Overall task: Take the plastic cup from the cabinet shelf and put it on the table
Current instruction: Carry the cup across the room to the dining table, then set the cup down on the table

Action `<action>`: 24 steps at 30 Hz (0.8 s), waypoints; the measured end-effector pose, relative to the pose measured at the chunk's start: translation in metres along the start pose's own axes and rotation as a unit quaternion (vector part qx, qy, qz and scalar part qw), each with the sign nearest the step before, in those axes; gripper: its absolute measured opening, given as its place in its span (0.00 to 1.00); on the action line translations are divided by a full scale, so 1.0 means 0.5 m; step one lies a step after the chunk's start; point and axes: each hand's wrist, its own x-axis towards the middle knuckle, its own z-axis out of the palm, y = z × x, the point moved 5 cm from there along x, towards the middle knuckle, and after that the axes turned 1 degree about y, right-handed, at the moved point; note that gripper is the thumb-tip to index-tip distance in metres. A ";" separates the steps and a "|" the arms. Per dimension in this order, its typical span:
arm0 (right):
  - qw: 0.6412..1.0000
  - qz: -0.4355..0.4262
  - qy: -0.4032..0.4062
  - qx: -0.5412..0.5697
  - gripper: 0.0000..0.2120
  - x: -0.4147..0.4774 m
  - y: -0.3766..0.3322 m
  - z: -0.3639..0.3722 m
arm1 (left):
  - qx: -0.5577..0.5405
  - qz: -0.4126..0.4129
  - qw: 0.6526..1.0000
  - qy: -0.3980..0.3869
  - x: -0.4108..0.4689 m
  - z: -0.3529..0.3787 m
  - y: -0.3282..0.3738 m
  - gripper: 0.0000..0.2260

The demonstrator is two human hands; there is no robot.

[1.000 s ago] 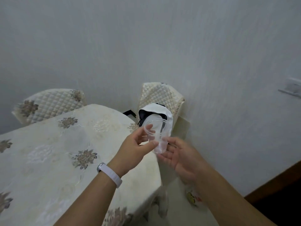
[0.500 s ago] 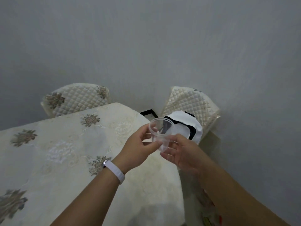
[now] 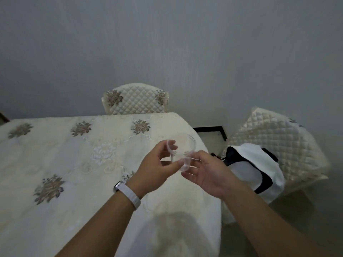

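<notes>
Cup (image 3: pixel 182 151) now over table (image 3: pixel 78 164), held between both hands (image 3: pixel 185 171)

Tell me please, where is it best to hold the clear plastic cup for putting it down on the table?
Grip the cup around its side wall near the wide rim, coming from the left, probably as the left hand does now. It is thin and tapers to a small base, so the upper wall gives more hold, and the bottom stays free to meet the table.

Clear plastic cup (image 3: pixel 182 152), empty and tilted, held in the air above the cloth-covered table (image 3: pixel 78 164)
</notes>
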 end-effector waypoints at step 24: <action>0.980 0.035 -0.032 -0.195 0.12 0.218 0.010 -0.158 | 0.043 -0.131 0.979 0.150 0.064 0.088 -0.179 0.22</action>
